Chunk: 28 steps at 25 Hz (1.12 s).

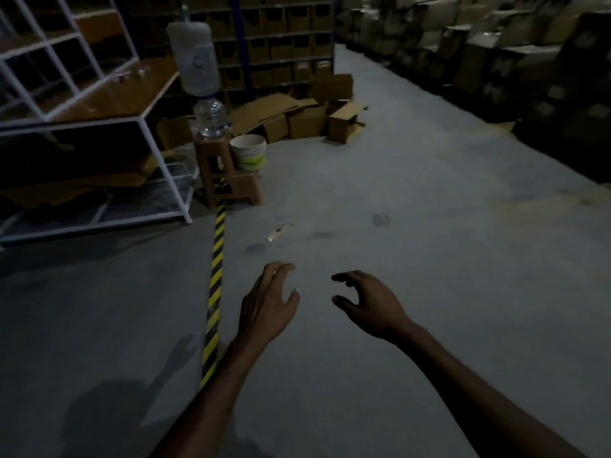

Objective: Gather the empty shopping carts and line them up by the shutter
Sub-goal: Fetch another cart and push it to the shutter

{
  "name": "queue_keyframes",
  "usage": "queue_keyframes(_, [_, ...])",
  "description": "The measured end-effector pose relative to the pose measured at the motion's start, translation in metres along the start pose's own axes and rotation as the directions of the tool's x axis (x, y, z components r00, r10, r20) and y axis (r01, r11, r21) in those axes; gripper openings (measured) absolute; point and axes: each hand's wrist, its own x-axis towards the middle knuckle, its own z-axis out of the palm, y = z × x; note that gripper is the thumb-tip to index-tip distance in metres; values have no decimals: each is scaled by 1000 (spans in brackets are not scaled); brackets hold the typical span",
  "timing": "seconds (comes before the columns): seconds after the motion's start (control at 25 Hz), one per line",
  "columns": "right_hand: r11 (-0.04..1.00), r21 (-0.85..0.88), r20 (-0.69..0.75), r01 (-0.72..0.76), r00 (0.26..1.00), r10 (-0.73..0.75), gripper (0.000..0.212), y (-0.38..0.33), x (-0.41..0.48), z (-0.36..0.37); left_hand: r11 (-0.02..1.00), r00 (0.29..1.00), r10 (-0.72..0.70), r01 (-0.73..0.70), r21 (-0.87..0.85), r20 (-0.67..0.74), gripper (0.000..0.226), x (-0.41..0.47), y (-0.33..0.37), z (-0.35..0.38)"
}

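**Both hands empty over bare floor, no cart in view**

Dim warehouse aisle. Left hand [269, 300] at about 6 o'clock, fingers loosely spread and curled, holding nothing, thumb toward the right. Right hand [370, 300] just beside it at 5 o'clock, fingers curled like a claw with a gap between thumb and fingers, also holding nothing. The hands are near each other but apart, both above the grey concrete floor [413, 226].

Yellow-and-black striped floor tape [215, 292] runs from 7 o'clock up toward 11 o'clock, passing just left of the left forearm. At its far end sits a brown plastic step stool [231, 180] with a clear plastic water bottle [210, 117] on its upper step and a white bucket with a green band [248, 152] on the lower step. A white metal-frame shelving unit [86, 120] fills 9 to 11 o'clock, flattened cardboard on its lower level. Loose brown cardboard boxes [307, 117] lie on the floor at 12 o'clock, in front of dark racks of boxes [281, 38]. More stacked boxes [496, 57] line 1 to 3 o'clock, blurred.

Shopping carts and shutter: neither shows in this view, so their place cannot be told.
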Motion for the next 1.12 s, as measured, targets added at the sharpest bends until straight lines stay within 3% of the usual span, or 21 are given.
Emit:
queue_keyframes(0.32, [976,36,-197,-217,956,219,44,43,-12,-37,972,974,193,-173,-162,119,48,76,53,49])
queue_keyframes(0.68, [920,60,-358,-388,852,383,46,107,-58,-75,897,887,429,-395,-200,172,55,108,139,107])
queue_keyframes(0.84, [882,119,-453,-456,766,456,47,150,-100,-105,842,828,528,-480,-247,188,67,108,206,139])
queue_keyframes(1.12, [835,171,-589,-523,624,512,47,239,-192,-188,718,706,685,-612,-331,182,68,90,365,204])
